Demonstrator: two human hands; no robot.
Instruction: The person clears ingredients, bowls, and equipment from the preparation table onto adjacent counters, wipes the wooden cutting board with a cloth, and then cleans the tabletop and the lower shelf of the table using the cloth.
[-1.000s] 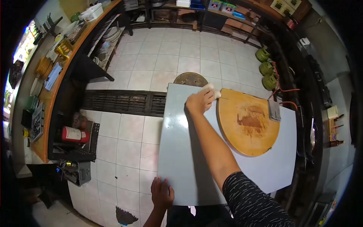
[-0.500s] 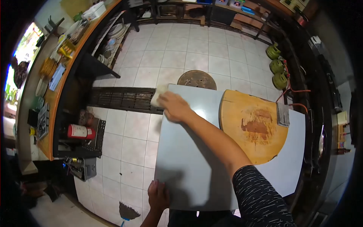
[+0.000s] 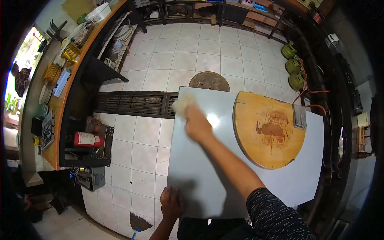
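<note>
A pale cloth (image 3: 184, 103), blurred by motion, is in my right hand (image 3: 199, 125) at the far left corner of the grey tabletop (image 3: 204, 180). The fingers are closed around it. My left hand (image 3: 172, 202) rests at the near left edge of the table, its fingers stretched out and slightly apart, holding nothing. Right of my right arm lies a thick wooden chopping board (image 3: 252, 132), round on its near side and worn brown in the middle. A folded grey cloth (image 3: 299, 117) hangs over the board's right edge.
Beyond the table, a round metal cover (image 3: 209, 81) and a drain grate (image 3: 136, 103) lie in the tiled floor. Green gas cylinders (image 3: 296, 81) with orange hoses stand at right. A red fire extinguisher (image 3: 86, 139) is at left, and a broom (image 3: 140, 222) below.
My right hand has swept the pale cloth rightward, from the table's left edge in over the tabletop. My left hand stays at the near edge.
</note>
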